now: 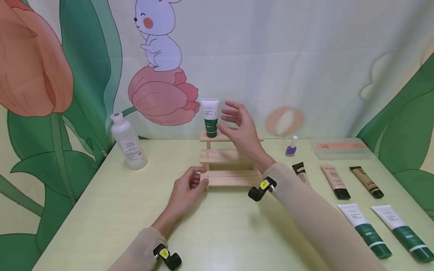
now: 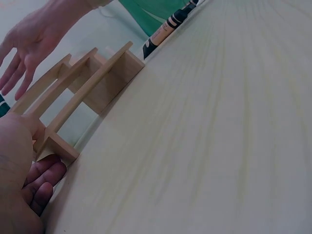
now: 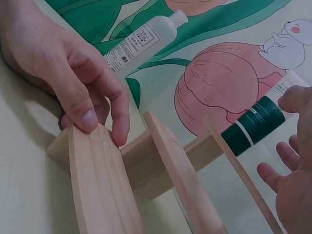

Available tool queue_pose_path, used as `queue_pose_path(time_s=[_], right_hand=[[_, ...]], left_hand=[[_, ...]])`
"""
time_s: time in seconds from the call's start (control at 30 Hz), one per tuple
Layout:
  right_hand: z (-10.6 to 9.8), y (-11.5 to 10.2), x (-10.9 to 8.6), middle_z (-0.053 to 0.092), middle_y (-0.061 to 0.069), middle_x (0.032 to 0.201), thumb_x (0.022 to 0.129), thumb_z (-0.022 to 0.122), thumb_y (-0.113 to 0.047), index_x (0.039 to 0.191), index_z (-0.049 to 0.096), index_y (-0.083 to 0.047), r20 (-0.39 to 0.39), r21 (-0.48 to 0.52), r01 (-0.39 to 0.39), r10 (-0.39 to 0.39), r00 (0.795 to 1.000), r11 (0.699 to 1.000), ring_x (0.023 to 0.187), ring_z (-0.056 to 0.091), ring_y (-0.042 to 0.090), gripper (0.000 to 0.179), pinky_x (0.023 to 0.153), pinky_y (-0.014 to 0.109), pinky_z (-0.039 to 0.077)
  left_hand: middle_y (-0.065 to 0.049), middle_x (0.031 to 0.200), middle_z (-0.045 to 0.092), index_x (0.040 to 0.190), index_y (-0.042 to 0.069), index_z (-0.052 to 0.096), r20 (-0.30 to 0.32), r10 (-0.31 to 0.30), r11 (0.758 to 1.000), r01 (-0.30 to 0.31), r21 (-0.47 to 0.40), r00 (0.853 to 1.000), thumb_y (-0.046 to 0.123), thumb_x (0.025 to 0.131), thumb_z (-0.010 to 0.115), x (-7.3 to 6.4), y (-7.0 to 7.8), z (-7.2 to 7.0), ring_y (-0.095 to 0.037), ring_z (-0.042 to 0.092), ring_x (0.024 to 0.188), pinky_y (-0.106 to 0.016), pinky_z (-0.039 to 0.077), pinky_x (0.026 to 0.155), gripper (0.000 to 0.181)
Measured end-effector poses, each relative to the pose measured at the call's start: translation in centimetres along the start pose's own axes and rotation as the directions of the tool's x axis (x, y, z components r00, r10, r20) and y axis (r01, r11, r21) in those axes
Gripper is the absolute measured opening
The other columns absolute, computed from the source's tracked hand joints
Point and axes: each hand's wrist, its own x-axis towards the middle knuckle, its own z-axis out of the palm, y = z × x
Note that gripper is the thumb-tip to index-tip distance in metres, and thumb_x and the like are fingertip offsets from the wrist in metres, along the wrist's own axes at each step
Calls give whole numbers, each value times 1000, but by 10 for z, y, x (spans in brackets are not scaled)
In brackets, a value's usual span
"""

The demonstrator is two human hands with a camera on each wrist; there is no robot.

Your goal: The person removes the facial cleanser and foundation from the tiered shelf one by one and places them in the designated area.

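A three-step wooden display rack (image 1: 234,178) stands on the table. On the left end of its top step, a white and green squeeze tube (image 1: 211,118) stands upright on its green cap. My right hand (image 1: 242,130) is just right of the tube, fingers spread and loosely bent, the thumb tip right at its edge. In the right wrist view, the tube (image 3: 256,124) shows between the top step and that hand. My left hand (image 1: 186,188) pinches the left end of the rack's lowest step, thumb in front and fingers behind, as the right wrist view shows.
A white labelled bottle (image 1: 129,141) stands at the left. Toward the right are a purple nail polish bottle (image 1: 291,146), a clear flat case (image 1: 340,148), several small cosmetic tubes (image 1: 335,182) and two larger white and green tubes (image 1: 364,229). A printed curtain (image 1: 237,56) hangs behind.
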Motion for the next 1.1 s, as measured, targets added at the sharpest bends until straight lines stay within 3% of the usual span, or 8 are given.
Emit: queue_pose_path(time_s=[0.33, 0.77, 1.1], right_hand=[[27, -4, 11, 67, 12, 142, 104, 79, -8, 157, 54, -15, -1, -56, -62, 62, 998, 997, 130, 67, 29, 59, 113, 51, 55], [31, -5, 8, 67, 11, 141, 107, 75, -7, 152, 56, -13, -45, -98, -104, 100, 994, 990, 127, 66, 28, 50, 113, 51, 53], [19, -30, -2, 69, 12, 137, 106, 74, -5, 149, 55, -10, -47, -46, -12, 10, 999, 999, 119, 67, 26, 47, 102, 47, 56]], left_hand=[[-6, 107, 70, 137, 18, 71, -9, 26, 1000, -26, -6, 1000, 18, 108, 76, 1, 2, 0, -21, 64, 94, -26, 55, 84, 29], [-4, 106, 68, 136, 19, 71, -9, 16, 1000, -16, 3, 1000, 17, 107, 77, 0, 2, 1, -19, 63, 92, -27, 54, 83, 29], [-4, 106, 67, 136, 19, 71, -11, -2, 1000, 3, 11, 1000, 17, 107, 77, 0, 4, 1, -20, 62, 93, -26, 53, 83, 29]])
